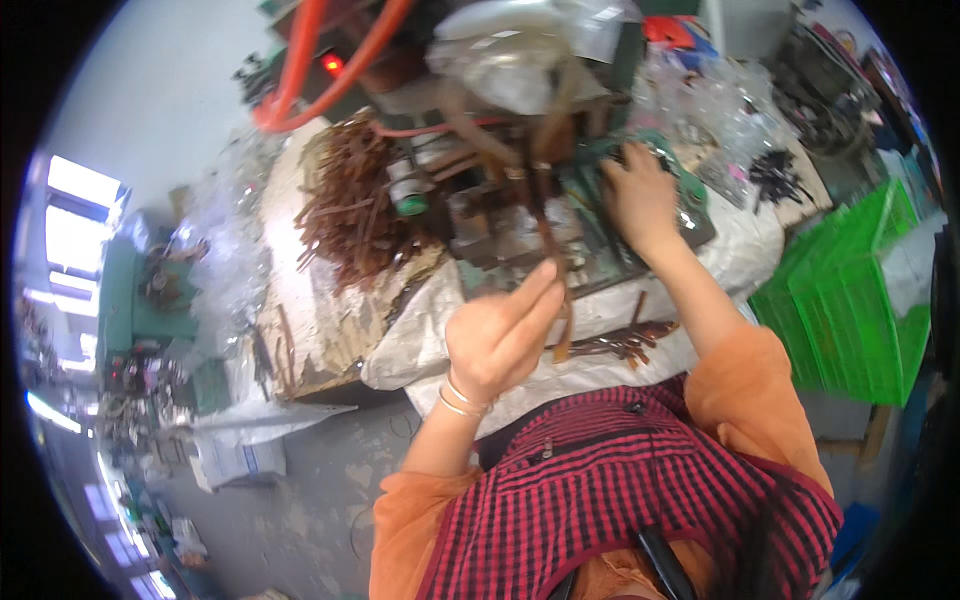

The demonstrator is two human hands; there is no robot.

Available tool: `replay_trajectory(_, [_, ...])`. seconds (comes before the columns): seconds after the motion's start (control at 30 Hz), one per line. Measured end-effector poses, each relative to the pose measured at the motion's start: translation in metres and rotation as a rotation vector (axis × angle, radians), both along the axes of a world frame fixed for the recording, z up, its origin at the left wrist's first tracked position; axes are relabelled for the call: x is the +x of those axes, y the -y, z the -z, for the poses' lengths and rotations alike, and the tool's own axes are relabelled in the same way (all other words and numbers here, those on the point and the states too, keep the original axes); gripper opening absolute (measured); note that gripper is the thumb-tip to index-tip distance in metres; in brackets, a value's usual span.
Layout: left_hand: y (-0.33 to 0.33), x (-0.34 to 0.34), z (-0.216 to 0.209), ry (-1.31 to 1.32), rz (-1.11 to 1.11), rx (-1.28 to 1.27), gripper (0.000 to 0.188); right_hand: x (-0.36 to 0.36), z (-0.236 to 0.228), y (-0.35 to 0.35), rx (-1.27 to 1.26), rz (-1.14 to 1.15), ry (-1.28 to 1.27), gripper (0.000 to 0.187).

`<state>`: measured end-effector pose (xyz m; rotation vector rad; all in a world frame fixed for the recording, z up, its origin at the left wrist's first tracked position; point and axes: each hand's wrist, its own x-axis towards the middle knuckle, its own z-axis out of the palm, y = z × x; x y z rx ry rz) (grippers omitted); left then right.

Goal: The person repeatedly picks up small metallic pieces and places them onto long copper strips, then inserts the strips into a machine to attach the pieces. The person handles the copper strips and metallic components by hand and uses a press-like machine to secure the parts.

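My left hand [503, 335] is in front of the machine, its fingers pressed together at a long, narrow brown strip [548, 235]. The strip runs from the machine's middle down past my fingertips. To the right, my right hand [643, 197] reaches over the green machine bed [695, 205], fingers apart and pointing away from me. Dark, glossy pieces lie beside it, too blurred to name. Metal fixture blocks [490, 225] stand just beyond my left hand. Whether anything is under my right fingertips cannot be made out.
A heap of brown strips [350, 200] covers the bench at left. More strips [630, 342] lie on white sacking [600, 310] near me. A green-capped bottle [406, 190] stands by the fixture. Orange tubing [300, 60] hangs above. At right is a green crate [835, 300].
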<state>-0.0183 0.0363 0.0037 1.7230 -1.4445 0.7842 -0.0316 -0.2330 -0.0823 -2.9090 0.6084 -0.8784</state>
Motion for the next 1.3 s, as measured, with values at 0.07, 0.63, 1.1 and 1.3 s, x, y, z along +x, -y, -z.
replay_trajectory(0.07, [-0.038, -0.006, 0.012, 0.019, -0.152, -0.027, 0.036, -0.02, -0.004, 0.008, 0.022, -0.061, 0.062, 0.026])
replay_trajectory(0.63, [-0.11, 0.223, 0.019, 0.038, -0.83, 0.434, 0.017, -0.044, -0.011, 0.019, 0.141, -0.088, 0.315, 0.011])
replay_trajectory(1.1, [-0.094, 0.106, 0.041, -0.734, -0.622, -0.35, 0.017, -0.036, -0.014, 0.008, 1.032, -0.017, 0.613, 0.017])
replay_trajectory(1.3, [-0.074, 0.076, 0.061, -0.877, -0.499, -0.538, 0.017, -0.029, -0.082, -0.055, 0.986, -0.387, 0.516, 0.016])
